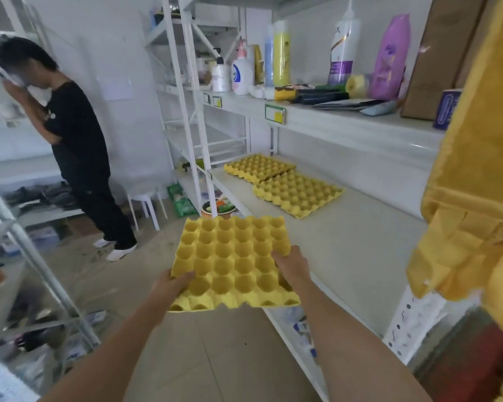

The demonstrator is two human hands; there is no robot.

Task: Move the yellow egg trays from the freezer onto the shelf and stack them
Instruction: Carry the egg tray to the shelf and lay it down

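Observation:
I hold a yellow egg tray flat in front of me, over the floor beside the white shelf. My left hand grips its near left corner and my right hand grips its right edge. Two more yellow egg trays lie on the shelf: one nearer me and one behind it, the nearer overlapping the farther at an angle. The freezer is out of view.
A person in black stands at the left by metal racks. Bottles and a cardboard box fill the shelf above. A yellow cloth hangs at the right. Green baskets and a white stool stand on the floor.

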